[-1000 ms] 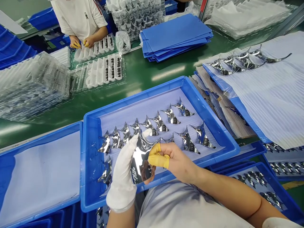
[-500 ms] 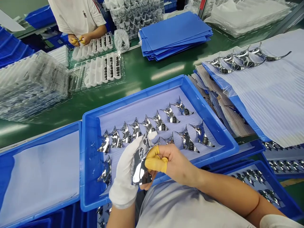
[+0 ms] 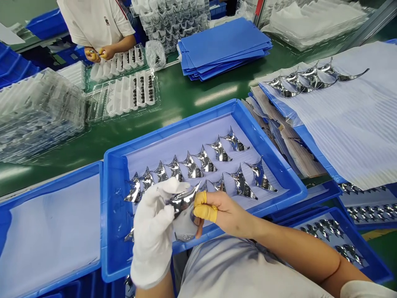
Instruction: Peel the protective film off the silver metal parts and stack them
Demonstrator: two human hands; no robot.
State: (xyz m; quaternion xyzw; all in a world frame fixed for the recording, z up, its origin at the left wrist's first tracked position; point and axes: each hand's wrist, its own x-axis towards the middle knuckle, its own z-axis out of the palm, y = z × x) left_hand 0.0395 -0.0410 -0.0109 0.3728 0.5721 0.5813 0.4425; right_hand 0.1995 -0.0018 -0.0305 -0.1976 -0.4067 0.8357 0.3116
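In the head view my left hand [image 3: 155, 227], in a white glove, holds a curved, mirror-bright chrome part [image 3: 184, 199] with pointed corners. My right hand [image 3: 228, 213] wears yellow finger cots on thumb and index finger. Those two fingers pinch at the part's right edge; their exact contact is partly hidden. Both hands are over the front of a blue tray [image 3: 297, 191] lined with white sheet. Behind them, similar chrome parts [image 3: 220, 150] stand in two slanting rows, and the gloved hand covers some at the left.
A second blue tray [image 3: 56, 231] adjoins at the left. On the green table [image 3: 167, 99] lie blue sheets [image 3: 225, 45] and clear plastic trays [image 3: 43, 111]. More chrome parts [image 3: 310, 78] lie on white sheeting at right. A co-worker [image 3: 96, 25] handles small pieces across the table.
My left hand has turned and shifted left, its thumb now on the near side. The chrome part has tilted from upright to lying more level. My right hand keeps its pinch.
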